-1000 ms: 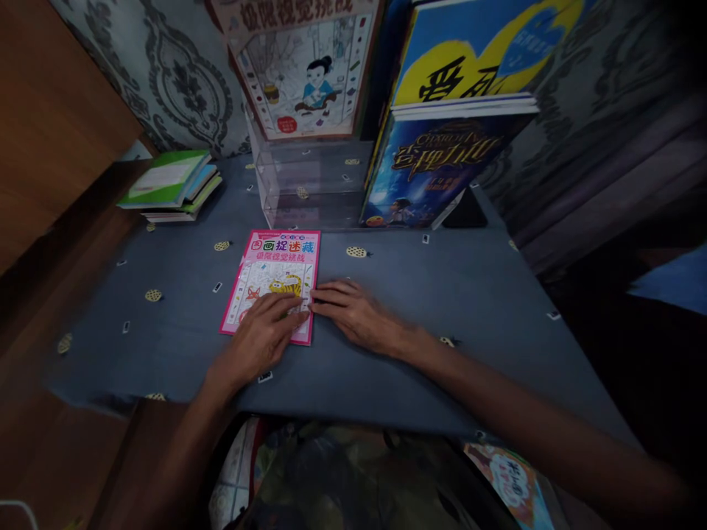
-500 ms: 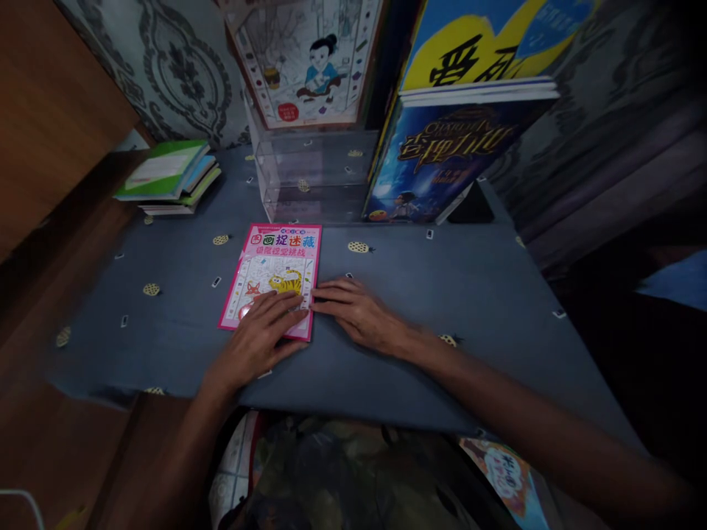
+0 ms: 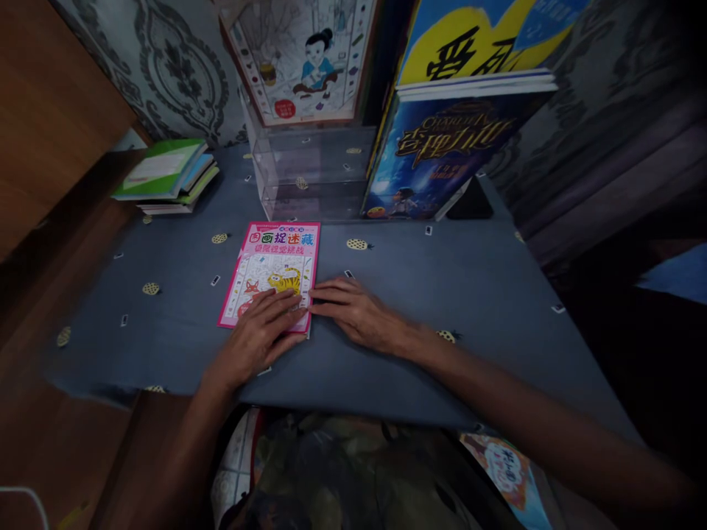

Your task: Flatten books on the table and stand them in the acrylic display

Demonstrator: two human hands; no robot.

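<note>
Clock positions taken from the pink book, 12 directly away from the wearer.

Camouflage garment (image 3: 342,471), the wearer's, at 6.

Left hand (image 3: 259,331): palm down over the book's near half, fingers loosely extended towards 2, thumb apart at the near edge; laid on the cover, not clenched.

Right hand (image 3: 356,313): forearm entering from 4, back of hand up, fingers together and aimed at 9 to 10, tips at the book's right edge; cannot tell whether they pinch it.

Pink book (image 3: 270,269): closed, front cover up, on the blue-grey cloth (image 3: 409,287), under the left hand. Long axis near to far, leaning slightly clockwise; title end just past 12, title upright to the wearer.

Clear stand (image 3: 312,177), between 12 and 1, bearing a line-drawing book (image 3: 312,70).

Book pile (image 3: 163,173), green on top, between 10 and 11.

Dark blue book (image 3: 436,151), upright, at 2; yellow-and-blue book (image 3: 436,37) behind it.
</note>
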